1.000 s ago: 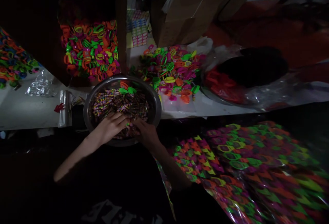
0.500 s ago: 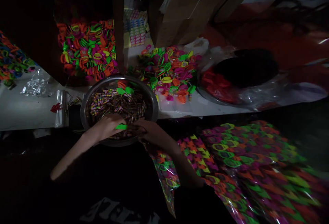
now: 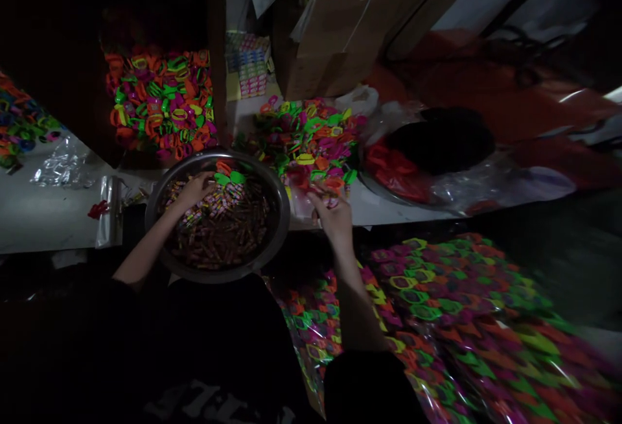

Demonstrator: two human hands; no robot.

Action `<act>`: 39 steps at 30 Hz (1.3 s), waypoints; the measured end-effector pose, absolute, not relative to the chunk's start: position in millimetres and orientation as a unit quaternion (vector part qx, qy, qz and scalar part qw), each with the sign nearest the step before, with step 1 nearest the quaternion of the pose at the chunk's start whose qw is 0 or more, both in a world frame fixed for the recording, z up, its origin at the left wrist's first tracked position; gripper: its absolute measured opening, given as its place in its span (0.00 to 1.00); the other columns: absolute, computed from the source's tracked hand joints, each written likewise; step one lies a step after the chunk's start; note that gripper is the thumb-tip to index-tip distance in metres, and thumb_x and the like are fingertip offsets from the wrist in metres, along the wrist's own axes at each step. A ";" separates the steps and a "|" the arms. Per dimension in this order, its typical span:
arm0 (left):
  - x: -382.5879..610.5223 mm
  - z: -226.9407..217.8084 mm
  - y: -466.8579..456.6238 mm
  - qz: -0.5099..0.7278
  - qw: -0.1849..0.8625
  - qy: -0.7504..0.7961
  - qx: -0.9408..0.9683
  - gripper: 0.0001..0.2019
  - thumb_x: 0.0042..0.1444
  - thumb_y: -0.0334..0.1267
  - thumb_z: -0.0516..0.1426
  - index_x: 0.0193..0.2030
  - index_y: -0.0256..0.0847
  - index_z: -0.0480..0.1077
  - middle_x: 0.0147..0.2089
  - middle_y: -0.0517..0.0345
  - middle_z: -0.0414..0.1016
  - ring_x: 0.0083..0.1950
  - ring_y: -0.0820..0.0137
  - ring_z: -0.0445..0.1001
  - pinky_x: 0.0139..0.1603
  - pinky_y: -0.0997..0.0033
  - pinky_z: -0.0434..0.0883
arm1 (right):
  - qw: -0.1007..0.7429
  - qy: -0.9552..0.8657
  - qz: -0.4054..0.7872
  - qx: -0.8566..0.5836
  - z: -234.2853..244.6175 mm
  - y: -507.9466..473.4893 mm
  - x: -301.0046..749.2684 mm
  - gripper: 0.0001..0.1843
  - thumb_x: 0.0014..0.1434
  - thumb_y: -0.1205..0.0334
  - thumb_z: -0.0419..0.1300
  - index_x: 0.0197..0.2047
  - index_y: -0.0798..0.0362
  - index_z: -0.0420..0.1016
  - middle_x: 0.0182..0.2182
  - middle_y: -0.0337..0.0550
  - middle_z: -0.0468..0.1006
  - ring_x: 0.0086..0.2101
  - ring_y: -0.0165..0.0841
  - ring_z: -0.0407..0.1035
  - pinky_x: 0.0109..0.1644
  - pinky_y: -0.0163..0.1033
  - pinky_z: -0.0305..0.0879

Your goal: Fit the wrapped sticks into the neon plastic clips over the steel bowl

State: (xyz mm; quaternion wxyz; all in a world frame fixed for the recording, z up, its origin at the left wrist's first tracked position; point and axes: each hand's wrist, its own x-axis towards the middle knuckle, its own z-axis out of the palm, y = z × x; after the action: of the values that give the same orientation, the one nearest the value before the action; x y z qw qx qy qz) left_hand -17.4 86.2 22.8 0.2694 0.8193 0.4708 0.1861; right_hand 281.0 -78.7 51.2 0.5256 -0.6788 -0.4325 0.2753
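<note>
Sweets (image 3: 228,229) are filling the steel bowl (image 3: 286,216) under the left hand (image 3: 194,187), its grip unclear. Right hand (image 3: 334,216) is reaching open-fingered into neon rings (image 3: 311,145).

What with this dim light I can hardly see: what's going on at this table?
A person works at a white table. The left hand is inside a metal bowl of small wrapped sticks, next to two green pieces. The right hand is at the near edge of a heap of neon plastic pieces beside the bowl. Clear-wrapped sheets of neon pieces lie at lower right.
</note>
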 end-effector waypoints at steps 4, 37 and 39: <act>-7.1 1.4 113.7 0.137 0.215 0.488 0.835 0.18 0.55 0.35 0.56 0.53 0.34 0.66 0.57 0.45 0.69 0.57 0.61 0.63 0.60 0.61 0.57 | 0.508 -0.465 0.351 -0.634 32.6 -78.2 262.5 0.15 0.44 0.52 0.64 0.26 0.53 0.65 0.18 0.31 0.62 0.20 0.26 0.55 0.24 0.32 0.55; -13.5 63.4 -43.1 0.317 0.267 0.273 0.868 0.15 0.56 0.46 0.58 0.46 0.41 0.65 0.42 0.56 0.74 0.40 0.71 0.75 0.41 0.70 0.73 | 0.388 -0.747 0.188 -0.507 76.1 -120.6 187.5 0.12 0.63 0.60 0.53 0.49 0.48 0.71 0.38 0.44 0.73 0.39 0.34 0.70 0.43 0.38 0.69; -13.7 64.6 -44.4 0.325 0.256 0.268 0.870 0.14 0.56 0.46 0.58 0.44 0.41 0.66 0.40 0.57 0.75 0.40 0.71 0.75 0.41 0.70 0.73 | 0.372 -0.753 0.179 -0.512 77.1 -122.1 187.2 0.12 0.64 0.61 0.52 0.49 0.47 0.71 0.38 0.44 0.72 0.39 0.34 0.70 0.42 0.38 0.70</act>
State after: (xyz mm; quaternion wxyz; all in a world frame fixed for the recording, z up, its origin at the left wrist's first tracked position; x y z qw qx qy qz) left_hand -13.7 -44.4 64.6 0.2560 0.8701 0.2681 0.3247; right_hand 187.2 -122.1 77.1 0.3724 -0.5121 -0.7529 0.1793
